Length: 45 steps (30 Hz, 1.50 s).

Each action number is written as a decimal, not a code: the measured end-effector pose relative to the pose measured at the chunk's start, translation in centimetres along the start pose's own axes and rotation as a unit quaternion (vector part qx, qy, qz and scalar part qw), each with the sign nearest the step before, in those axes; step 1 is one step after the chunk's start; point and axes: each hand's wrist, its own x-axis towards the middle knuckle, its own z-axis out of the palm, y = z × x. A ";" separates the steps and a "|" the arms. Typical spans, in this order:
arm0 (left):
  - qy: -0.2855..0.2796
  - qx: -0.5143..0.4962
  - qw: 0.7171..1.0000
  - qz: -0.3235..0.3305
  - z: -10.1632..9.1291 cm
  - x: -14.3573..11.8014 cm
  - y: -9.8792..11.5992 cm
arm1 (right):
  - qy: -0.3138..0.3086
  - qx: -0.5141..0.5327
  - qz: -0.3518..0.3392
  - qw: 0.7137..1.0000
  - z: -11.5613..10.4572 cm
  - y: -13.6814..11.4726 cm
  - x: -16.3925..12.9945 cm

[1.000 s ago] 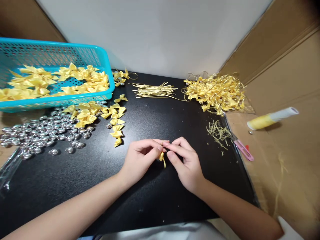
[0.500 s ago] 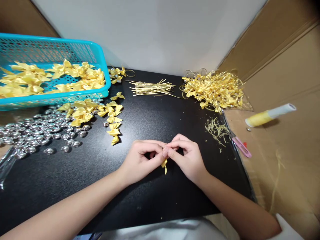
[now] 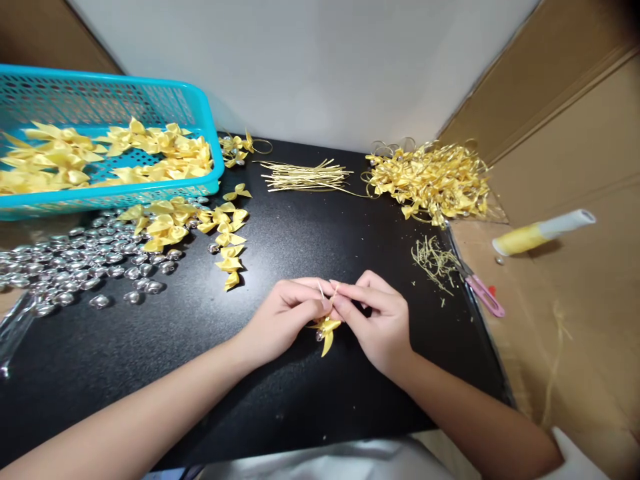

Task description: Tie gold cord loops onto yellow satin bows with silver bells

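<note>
Both hands meet over the black table in the head view. Between my left hand point(image 3: 293, 317) and my right hand point(image 3: 377, 317) is a thin cord point(image 3: 335, 291), its two ends sticking up near the fingertips. My left thumb and fingers are closed on the cord, and my right thumb and forefinger pinch its other end. Just below the fingertips hangs a yellow ribbon bow point(image 3: 327, 333), with a silver bell-like bead point(image 3: 319, 336) at its left side. Where the cord passes through the bow is hidden by the fingers.
At left, a turquoise basket point(image 3: 150, 190) holds yellow bows, with silver beads point(image 3: 75, 267) before it. Cut gold cords point(image 3: 306, 177) lie at the back. Finished bow loops point(image 3: 433, 180) pile at right, near cord scraps point(image 3: 433, 260), pink-handled scissors point(image 3: 485, 297) and a roll point(image 3: 545, 232).
My fingertips have drawn slightly apart, the right hand shifting a little to the right. The cord ends now show between them, and more of the bow and its bead has come into view.
</note>
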 end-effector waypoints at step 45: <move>0.050 0.352 0.882 0.309 -1.1 -0.2 0.2 | -0.174 0.037 -0.010 0.984 -1.5 -0.7 1.6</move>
